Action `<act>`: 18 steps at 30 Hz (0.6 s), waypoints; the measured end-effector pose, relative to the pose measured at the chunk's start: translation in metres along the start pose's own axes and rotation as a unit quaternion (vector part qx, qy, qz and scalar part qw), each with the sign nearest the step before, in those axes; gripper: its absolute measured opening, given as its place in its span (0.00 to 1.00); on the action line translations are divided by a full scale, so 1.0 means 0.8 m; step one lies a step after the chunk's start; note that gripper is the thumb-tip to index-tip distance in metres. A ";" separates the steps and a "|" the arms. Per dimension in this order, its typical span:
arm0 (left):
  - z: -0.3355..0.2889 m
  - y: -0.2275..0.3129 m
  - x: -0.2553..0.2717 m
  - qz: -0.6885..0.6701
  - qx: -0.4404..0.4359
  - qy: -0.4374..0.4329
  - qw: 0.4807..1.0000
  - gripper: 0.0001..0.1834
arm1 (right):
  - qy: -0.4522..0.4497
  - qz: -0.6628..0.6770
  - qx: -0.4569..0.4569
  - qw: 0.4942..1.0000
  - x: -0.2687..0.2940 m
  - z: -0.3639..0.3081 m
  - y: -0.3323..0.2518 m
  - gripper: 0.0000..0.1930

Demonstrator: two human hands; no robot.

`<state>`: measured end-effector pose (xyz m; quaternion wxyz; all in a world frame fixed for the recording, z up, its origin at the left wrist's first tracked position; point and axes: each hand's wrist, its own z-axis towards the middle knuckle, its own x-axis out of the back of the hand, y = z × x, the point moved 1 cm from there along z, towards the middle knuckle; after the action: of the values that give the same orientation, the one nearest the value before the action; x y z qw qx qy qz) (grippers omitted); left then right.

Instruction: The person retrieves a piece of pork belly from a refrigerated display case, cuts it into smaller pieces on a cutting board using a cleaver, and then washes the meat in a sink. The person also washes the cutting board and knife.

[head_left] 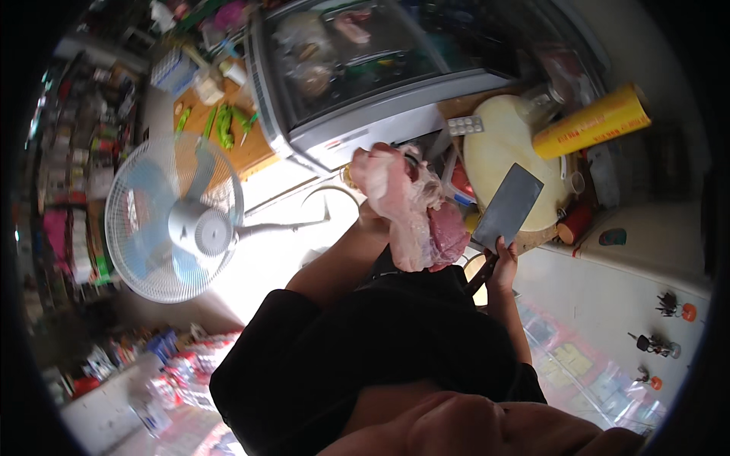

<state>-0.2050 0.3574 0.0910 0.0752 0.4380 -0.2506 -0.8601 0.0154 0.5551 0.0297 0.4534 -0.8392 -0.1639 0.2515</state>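
Note:
In front of my body, my left hand (371, 218) holds up a large piece of raw meat (403, 205). Pale fat covers much of the piece, with a red cut face at its lower right. Its bulk hides my left fingers. My right hand (502, 266) is closed round the dark handle of a cleaver (509, 205). The broad grey blade points up and away, over the near edge of a round yellowish cutting board (490, 140). A gap separates the cleaver from the meat.
A glass-topped display case (365, 114) stands ahead. A standing fan (175, 220) is at left, near green peppers (224, 128) on a wooden surface (258, 148). Beside the board are a yellow roll (593, 125) and a blister pack (465, 126). A white cabinet (631, 281) lies right.

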 end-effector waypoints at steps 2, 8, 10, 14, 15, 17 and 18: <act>-0.016 0.064 -0.001 -0.029 -0.024 0.043 0.998 0.30 | -0.030 -0.021 0.008 0.999 -0.024 -0.020 0.000 0.12; -0.082 0.304 -0.052 -0.159 -0.142 0.102 0.972 0.14 | -0.125 -0.057 0.009 0.991 -0.080 -0.072 0.011 0.16; -0.106 0.377 -0.068 -0.235 -0.191 0.105 0.947 0.10 | -0.165 -0.055 0.014 0.985 -0.103 -0.091 0.010 0.14; -0.159 0.504 -0.107 -0.297 -0.285 0.088 0.907 0.12 | -0.236 -0.079 -0.034 0.968 -0.151 -0.107 0.019 0.08; -0.173 0.523 -0.099 -0.284 -0.290 0.092 0.909 0.15 | -0.276 -0.086 -0.028 0.957 -0.146 -0.095 0.024 0.08; -0.209 0.561 -0.090 -0.173 -0.271 0.090 0.943 0.11 | -0.258 -0.123 -0.069 0.956 -0.158 -0.088 0.028 0.08; -0.230 0.571 -0.090 -0.187 -0.258 0.104 0.942 0.09 | -0.248 -0.158 -0.068 0.953 -0.157 -0.075 0.034 0.12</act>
<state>-0.0569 -0.0786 0.2794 0.0496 0.5295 0.0754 -0.8435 -0.0524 0.4368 0.0689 0.3741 -0.7427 -0.4186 0.3651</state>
